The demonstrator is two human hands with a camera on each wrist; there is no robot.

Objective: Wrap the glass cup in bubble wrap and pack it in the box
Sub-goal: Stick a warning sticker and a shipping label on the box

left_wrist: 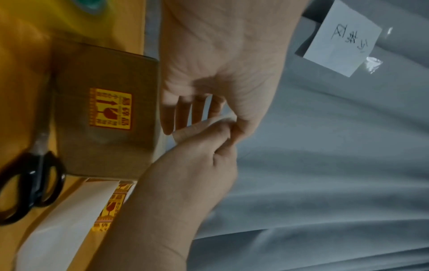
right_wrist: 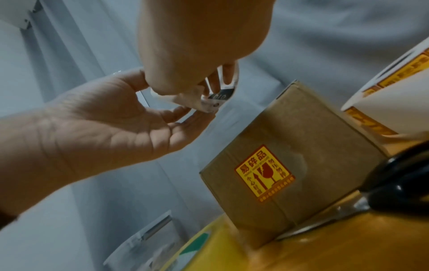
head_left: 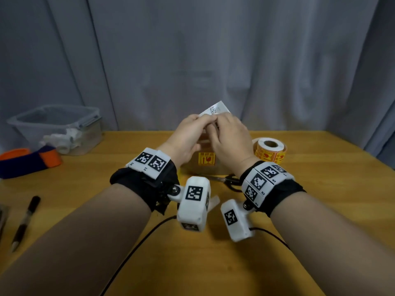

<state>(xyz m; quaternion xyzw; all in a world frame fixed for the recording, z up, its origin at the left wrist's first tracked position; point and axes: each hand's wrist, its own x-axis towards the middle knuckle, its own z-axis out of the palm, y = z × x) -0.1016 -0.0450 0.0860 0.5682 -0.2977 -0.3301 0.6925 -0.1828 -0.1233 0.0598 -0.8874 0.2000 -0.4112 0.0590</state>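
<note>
Both hands are raised above the box (head_left: 206, 162), fingertips pinched together on 1 small white printed label (head_left: 215, 108). The left hand (head_left: 188, 136) and right hand (head_left: 229, 135) are each closed narrowly on it; a peeling of its backing is judged likely. The box stands shut on the table (head_left: 320, 210), a fragile sticker (head_left: 206, 158) on its side, so the cup is presumably inside, unseen. The label could be creased, torn or stuck to itself if pulled unevenly.

- The box (head_left: 205, 161) is mostly hidden behind both hands in the head view.
- The scissors (head_left: 226, 179) are partly covered by the right wrist band.
- Print on the white label (head_left: 214, 109) is too small to read.
</note>
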